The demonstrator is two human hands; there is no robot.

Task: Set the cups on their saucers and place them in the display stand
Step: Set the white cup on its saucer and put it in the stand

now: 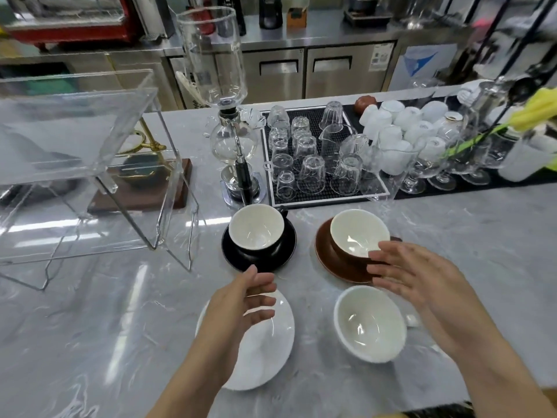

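Two bare hands hover over a grey marbled surface [90, 327] crowded with cups. The left hand [241, 300], fingers loosely spread and holding nothing, hangs above a white saucer [271, 351] and hides its left part. The right hand [422, 285], fingers straight and apart, also empty, covers the near edge of a brown saucer [325, 254] that carries a brown cup [358, 233]; whether the fingertips touch that cup cannot be told. A white cup [369, 324] stands directly on the surface beside the white saucer, its handle largely hidden behind the right wrist. A black cup [256, 230] sits on a black saucer [232, 254]. The clear acrylic display stand [78, 140], at left, is cut off by the frame edge. Upturned glasses fill a black drying mat [313, 116] behind.
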